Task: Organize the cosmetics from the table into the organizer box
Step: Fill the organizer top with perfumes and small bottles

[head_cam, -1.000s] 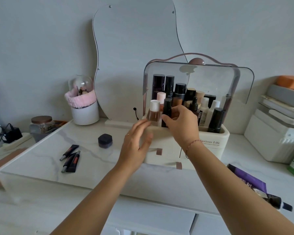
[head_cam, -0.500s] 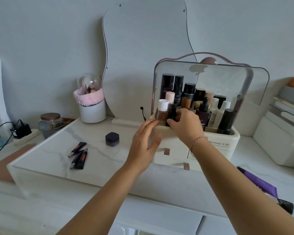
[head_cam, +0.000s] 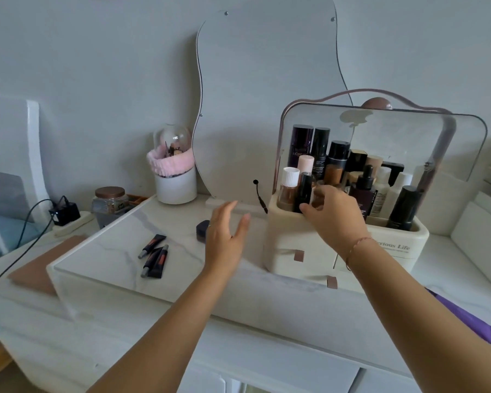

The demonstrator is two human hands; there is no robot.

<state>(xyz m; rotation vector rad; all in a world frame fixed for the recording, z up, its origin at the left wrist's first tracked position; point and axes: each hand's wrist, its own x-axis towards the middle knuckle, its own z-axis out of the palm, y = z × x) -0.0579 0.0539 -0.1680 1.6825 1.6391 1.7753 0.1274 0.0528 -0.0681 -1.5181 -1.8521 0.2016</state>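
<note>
At the front-left corner of the cream organizer box (head_cam: pixel 318 245), the right hand (head_cam: pixel 333 217) has its fingers (head_cam: pixel 309 209) curled around a small bottle among the upright cosmetics, though the grip itself is hidden. Left hand (head_cam: pixel 224 239) hovers open and empty over the table (head_cam: pixel 111 251), beside a dark jar (head_cam: pixel 202 230), while three dark tubes (head_cam: pixel 153 255) lie well to the left.

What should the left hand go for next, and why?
Probably the small dark jar beside the left hand, which is open and empty. The jar and the tubes lie outside the organizer box, and the right hand is busy among the bottles.
</note>
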